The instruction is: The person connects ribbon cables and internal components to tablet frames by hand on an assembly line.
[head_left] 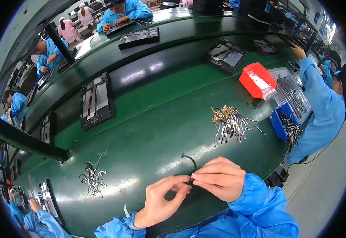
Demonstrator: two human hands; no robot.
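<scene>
A short dark cable (194,162) curves up from my fingertips, its small connector end standing free above them. My right hand (221,178) pinches it between thumb and fingers. From the other side my left hand (163,198) also closes thumb and fingertips on its lower end, with a gap showing inside the curl of the fingers. What lies exactly between the fingertips is mostly hidden. Beyond my right hand is a large pile of short cables (234,129) with gold-coloured and silvery ends. A smaller cable pile (93,180) lies to the left.
A red bin (257,81) with white pieces, clear trays (290,93) and a blue bin (282,122) of cables stand at the right. Opened device housings (96,101) rest on the line beyond the green bench (141,146). A co-worker in blue (319,107) reaches in at the right.
</scene>
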